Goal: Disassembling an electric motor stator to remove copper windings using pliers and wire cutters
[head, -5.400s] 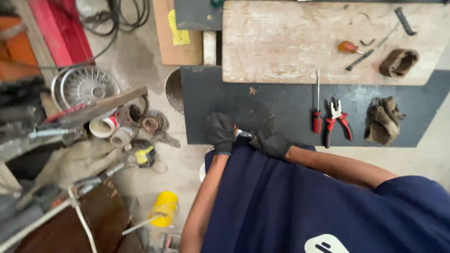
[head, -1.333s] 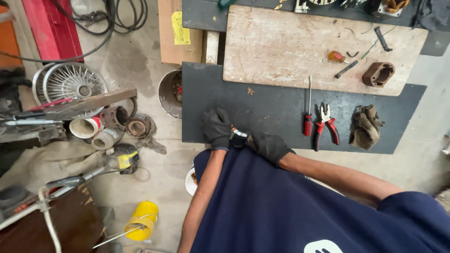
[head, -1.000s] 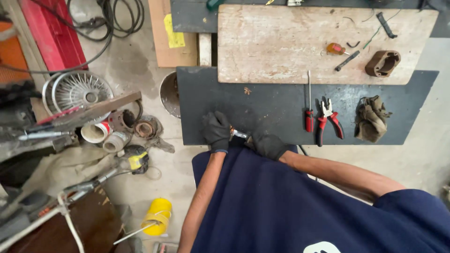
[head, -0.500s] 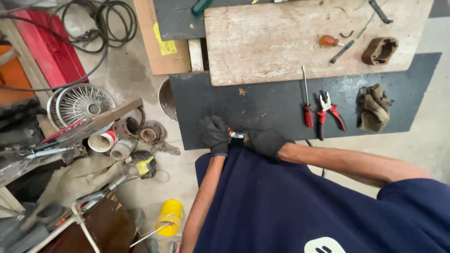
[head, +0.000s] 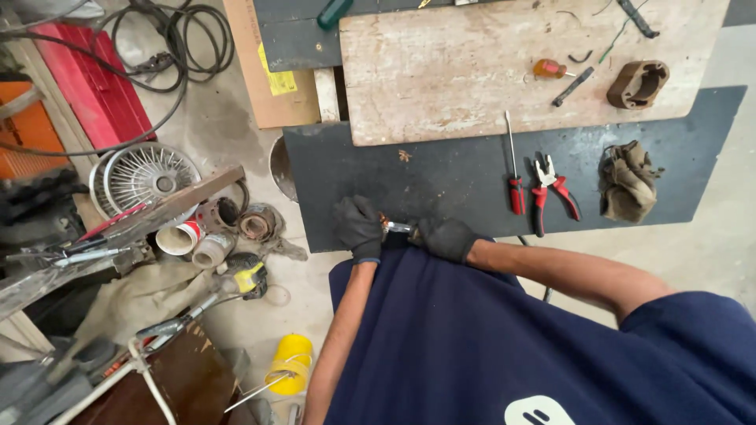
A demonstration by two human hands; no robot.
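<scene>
Since the earlier frames the view has tilted and drifted a little, so the wooden board (head: 520, 67) and the dark mat (head: 472, 169) sit higher and more to the right, while the hands themselves have barely shifted: both remain together at the mat's near edge, which suggests the same close work goes on without a change of grip. The mat lies on the concrete floor (head: 228, 149) with the board overlapping its far side. On the mat's right part rest a brown rag (head: 628, 182), red-handled pliers (head: 551, 189) and a red-handled screwdriver (head: 513, 169), all well apart from the hands, leaving bare mat between. To the left the floor is crowded with a wire fan guard (head: 146, 175), short pipe pieces (head: 206, 236) and a yellow spool (head: 290, 364), so free room lies mainly to the right and ahead. The gloved left hand (head: 358, 228) curls shut around one end of a small metal piece (head: 396, 228) with a copper-coloured tip; the gloved right hand (head: 447, 238) pinches its other end, fingers pressed together. The piece sits between the two hands, just above the mat's near edge.
</scene>
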